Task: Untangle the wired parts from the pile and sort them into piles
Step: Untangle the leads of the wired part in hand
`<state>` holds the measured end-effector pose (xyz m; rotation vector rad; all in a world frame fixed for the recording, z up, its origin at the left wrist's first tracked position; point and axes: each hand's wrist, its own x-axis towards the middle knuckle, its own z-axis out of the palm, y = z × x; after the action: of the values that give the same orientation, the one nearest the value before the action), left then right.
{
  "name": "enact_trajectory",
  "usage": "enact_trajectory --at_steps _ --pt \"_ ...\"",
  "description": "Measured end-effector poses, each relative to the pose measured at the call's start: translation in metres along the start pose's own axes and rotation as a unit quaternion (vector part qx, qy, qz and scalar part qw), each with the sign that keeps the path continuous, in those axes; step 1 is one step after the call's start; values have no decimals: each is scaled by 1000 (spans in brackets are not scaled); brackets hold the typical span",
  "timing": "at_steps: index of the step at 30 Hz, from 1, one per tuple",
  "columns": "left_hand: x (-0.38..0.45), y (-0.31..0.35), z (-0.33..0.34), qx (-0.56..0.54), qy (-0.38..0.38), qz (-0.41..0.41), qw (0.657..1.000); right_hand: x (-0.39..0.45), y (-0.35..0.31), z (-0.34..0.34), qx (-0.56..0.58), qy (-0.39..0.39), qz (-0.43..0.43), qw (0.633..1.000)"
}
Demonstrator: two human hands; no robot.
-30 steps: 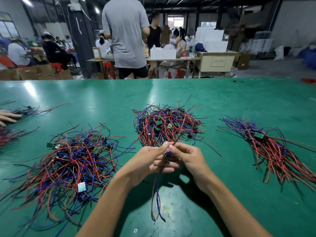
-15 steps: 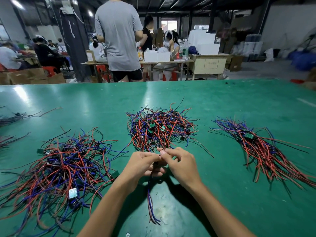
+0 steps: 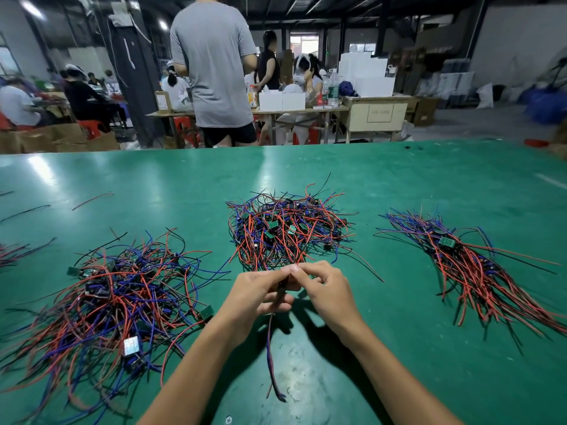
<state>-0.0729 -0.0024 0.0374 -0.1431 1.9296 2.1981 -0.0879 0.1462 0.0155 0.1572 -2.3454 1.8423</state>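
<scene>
My left hand [image 3: 256,294] and my right hand [image 3: 326,291] meet over the green table [image 3: 399,185], both pinching one wired part [image 3: 271,357] whose red, blue and black wires hang down toward me. Just beyond my fingers lies a tangled pile [image 3: 287,231] of red, blue and black wires with small green boards. A larger loose tangle [image 3: 113,302] spreads at the left. At the right, a combed-out pile [image 3: 469,268] lies with its wires all running one way.
More wire ends [image 3: 12,253] poke in at the far left edge. Beyond the table's far edge a person in a grey shirt [image 3: 214,69] stands with their back to me; other workers sit at benches with boxes behind.
The wires I hold have been drawn up shorter through my hands. Another person's hand at the far left edge has gone out of view. The camera has shifted slightly.
</scene>
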Motion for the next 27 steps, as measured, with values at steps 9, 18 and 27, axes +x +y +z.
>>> enact_trajectory --at_steps 9,18,27 --pt "-3 0 5 5 -15 -7 1000 -2 -1 13 104 -33 34 993" --pt "-10 10 0 135 -94 6 986 8 -6 4 181 23 115 976" --pt "-17 18 -9 166 -184 -62 967 10 -5 1 230 130 169 949"
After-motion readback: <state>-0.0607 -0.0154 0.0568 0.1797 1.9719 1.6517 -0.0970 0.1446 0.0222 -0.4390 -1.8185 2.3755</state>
